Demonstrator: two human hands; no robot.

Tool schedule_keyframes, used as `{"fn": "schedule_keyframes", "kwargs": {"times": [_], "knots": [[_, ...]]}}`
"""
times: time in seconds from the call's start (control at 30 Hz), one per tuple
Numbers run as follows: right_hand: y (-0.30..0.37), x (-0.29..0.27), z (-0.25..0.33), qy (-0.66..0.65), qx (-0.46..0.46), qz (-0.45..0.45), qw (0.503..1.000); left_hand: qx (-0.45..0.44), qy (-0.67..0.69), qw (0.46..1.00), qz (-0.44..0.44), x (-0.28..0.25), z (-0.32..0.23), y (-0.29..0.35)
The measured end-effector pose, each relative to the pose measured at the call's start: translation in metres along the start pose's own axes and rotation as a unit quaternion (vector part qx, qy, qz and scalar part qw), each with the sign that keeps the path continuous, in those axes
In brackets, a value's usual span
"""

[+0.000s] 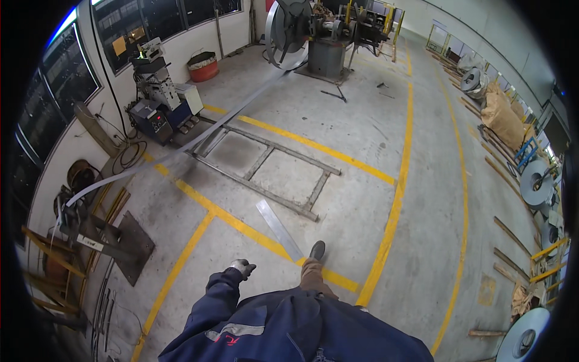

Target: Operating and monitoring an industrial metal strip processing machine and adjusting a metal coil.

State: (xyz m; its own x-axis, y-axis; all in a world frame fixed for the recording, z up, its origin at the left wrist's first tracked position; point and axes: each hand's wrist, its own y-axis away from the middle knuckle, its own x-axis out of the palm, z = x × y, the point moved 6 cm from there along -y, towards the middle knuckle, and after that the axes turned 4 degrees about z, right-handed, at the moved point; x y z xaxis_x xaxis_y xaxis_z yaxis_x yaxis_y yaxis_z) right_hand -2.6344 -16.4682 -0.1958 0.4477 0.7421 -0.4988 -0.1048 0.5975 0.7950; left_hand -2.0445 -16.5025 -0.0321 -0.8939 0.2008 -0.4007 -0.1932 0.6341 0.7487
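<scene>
My gloved left hand point(242, 266) swings empty, fingers curled together; my right hand is out of view. The steel strip point(278, 230) on the floor point(374, 139) looks stiff, heavy and sharp-edged, so I'd grip its near end

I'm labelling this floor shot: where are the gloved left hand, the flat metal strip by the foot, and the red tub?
Left hand point(242, 267), head view, glove back.
Flat metal strip point(277, 228), head view, middle.
Red tub point(204, 69), head view, side wall.

Looks like a metal-working factory hall: bare concrete floor point(362, 120) with yellow lane lines point(395, 205), a big decoiler machine point(322, 30) feeding out a long steel strip point(181, 145), coils of sheet metal point(535, 184) along the wall (plus a smaller machine point(160, 96) by the windows).
</scene>
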Motion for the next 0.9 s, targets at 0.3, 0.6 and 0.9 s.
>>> {"fn": "schedule_keyframes", "kwargs": {"times": [0.3,0.6,0.9], "knots": [[-0.237,-0.278,0.214,0.173,0.004,0.104,0.979,-0.143,0.013,0.989,-0.025,-0.096,-0.134,-0.122],[-0.38,-0.549,0.478,-0.333,-0.152,-0.063,0.929,-0.128,0.01,0.992,-0.015,-0.164,-0.287,-0.266],[-0.524,-0.66,0.572,-0.351,-0.087,-0.057,0.931,-0.127,-0.013,0.991,0.028,-0.295,-0.426,-0.545]]}}
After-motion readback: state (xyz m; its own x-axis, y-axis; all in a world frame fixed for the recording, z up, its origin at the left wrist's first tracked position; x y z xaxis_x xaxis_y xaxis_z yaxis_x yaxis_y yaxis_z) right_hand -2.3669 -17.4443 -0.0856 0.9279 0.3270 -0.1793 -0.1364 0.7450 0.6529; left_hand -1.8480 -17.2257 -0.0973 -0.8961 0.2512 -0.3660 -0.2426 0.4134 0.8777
